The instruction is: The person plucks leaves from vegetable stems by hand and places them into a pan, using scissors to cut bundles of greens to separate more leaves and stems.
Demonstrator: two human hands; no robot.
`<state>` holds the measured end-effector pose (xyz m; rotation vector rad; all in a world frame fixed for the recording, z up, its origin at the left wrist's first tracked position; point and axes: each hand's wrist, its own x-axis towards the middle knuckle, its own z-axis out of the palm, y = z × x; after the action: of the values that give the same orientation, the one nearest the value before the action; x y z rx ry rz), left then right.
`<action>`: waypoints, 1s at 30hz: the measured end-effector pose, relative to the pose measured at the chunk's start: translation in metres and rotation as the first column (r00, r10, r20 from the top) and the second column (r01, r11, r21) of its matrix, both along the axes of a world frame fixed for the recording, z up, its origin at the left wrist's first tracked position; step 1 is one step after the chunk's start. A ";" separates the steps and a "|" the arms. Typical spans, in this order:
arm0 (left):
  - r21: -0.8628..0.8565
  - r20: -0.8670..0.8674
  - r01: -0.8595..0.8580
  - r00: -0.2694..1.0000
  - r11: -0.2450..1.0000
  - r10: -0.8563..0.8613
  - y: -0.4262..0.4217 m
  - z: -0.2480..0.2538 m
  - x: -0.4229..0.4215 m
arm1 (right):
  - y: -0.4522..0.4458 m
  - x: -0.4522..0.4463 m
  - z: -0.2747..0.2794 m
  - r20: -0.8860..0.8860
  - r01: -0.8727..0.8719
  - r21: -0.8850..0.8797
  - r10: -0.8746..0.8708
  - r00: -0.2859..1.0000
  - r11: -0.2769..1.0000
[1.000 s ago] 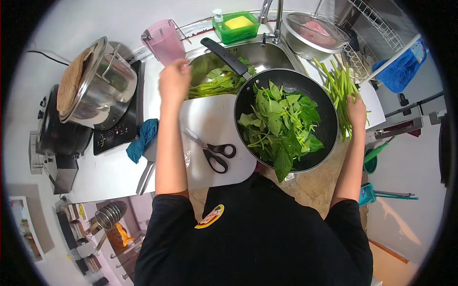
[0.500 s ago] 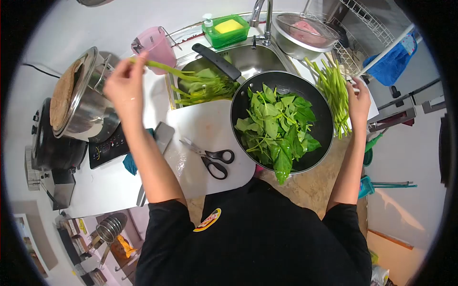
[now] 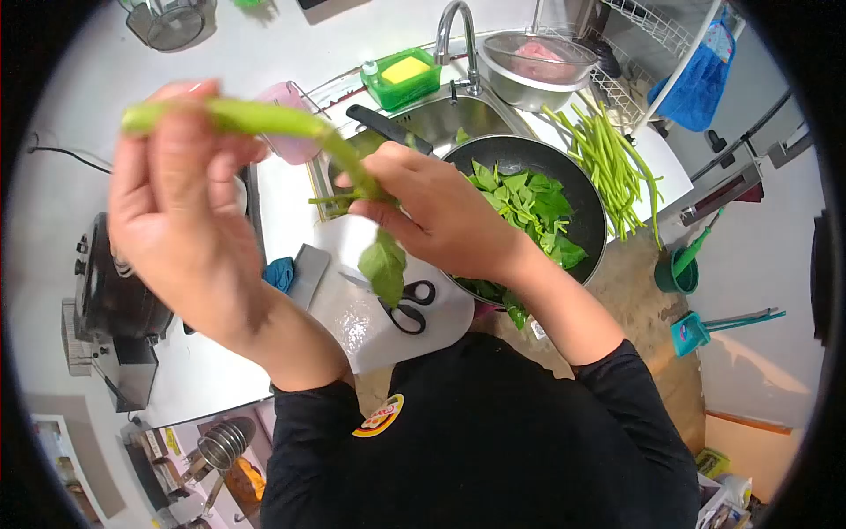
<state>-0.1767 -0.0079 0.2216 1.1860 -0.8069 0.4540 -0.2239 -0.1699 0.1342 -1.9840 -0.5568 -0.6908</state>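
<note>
My left hand (image 3: 181, 212) pinches the thick end of a green water spinach stalk (image 3: 269, 117), held up close to the camera. Farther along the same stalk, my right hand (image 3: 445, 207) has its fingers closed around it, and a leaf (image 3: 383, 269) hangs below. Behind my right hand is a black frying pan (image 3: 589, 207) with loose green leaves (image 3: 538, 198) in it. Black-handled scissors (image 3: 408, 319) lie on the white cutting board (image 3: 441, 331), partly hidden by the leaf. A pile of bare stalks (image 3: 608, 167) rests on the counter at the right.
Beyond the pan are the sink (image 3: 489, 115), its faucet (image 3: 443, 40) and a green soap tray (image 3: 401, 84). A steel bowl with a mesh cover (image 3: 533, 79) stands at the back right. A knife blade (image 3: 308, 273) lies left of the board. A pink pitcher (image 3: 295, 145) is partly hidden.
My right hand has left the stalk pile and crossed leftward to grip the stalk. My left hand has come nearer the camera with it. The view has shifted somewhat.
</note>
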 end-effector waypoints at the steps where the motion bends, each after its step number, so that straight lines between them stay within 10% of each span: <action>1: 0.091 0.023 0.094 0.995 0.991 -0.097 -0.004 -0.003 -0.001 | -0.006 0.002 0.003 -0.003 0.033 -0.013 -0.033 0.999 0.999; 3: 0.199 -0.019 0.268 0.963 0.943 -0.269 -0.012 -0.012 -0.002 | -0.023 -0.003 0.012 0.131 0.170 0.005 -0.169 0.977 0.985; 4: 0.215 -0.080 0.259 0.966 0.942 -0.247 -0.016 -0.021 -0.002 | -0.035 -0.008 0.015 -0.195 0.136 0.450 -0.052 0.979 0.883; 7: 0.399 -0.250 0.229 0.959 0.888 -0.135 -0.018 -0.056 0.006 | -0.092 -0.025 0.021 0.067 -0.159 0.752 0.165 0.984 0.640; 20: 0.458 -0.553 0.674 0.727 0.580 -0.408 -0.086 -0.107 -0.014 | -0.192 -0.127 -0.042 0.313 -0.354 0.908 0.198 0.929 0.226; 23: 0.496 -0.383 0.627 0.779 0.601 -0.496 -0.101 -0.111 -0.018 | -0.200 -0.145 -0.054 0.286 -0.311 0.923 0.134 0.949 0.228; 27: 0.685 0.182 0.118 0.928 0.719 -0.326 -0.114 -0.100 -0.031 | -0.203 -0.156 -0.064 0.175 -0.170 0.975 -0.024 0.984 0.142; 30: 0.671 0.067 0.314 0.877 0.672 -0.476 -0.126 -0.111 -0.041 | -0.200 -0.155 -0.064 0.083 -0.073 0.987 -0.067 0.994 0.140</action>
<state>-0.2181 -0.1341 0.1101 1.5453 -1.4816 -0.0807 -0.3787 -0.3699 0.0706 -0.6025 -0.0262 -0.8430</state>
